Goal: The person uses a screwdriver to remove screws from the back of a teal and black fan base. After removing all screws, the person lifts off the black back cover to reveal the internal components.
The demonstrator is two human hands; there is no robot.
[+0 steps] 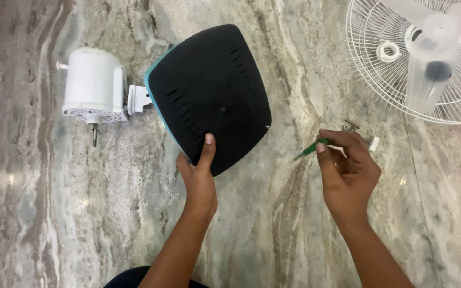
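Gripping the rounded-square black plastic fan base [212, 93] by its lower edge, the left hand [197, 178] tilts it on the veined marble floor [273, 224]. The right hand [348, 170] pinches a slim green screwdriver [309, 150]. Near them lie a white cylindrical motor housing [93, 85] and a white wire grille [385, 74].

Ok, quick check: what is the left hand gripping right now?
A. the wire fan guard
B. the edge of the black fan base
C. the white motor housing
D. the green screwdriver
B: the left hand grips the near edge of the black fan base, thumb on top, while the green screwdriver sits in the right hand.
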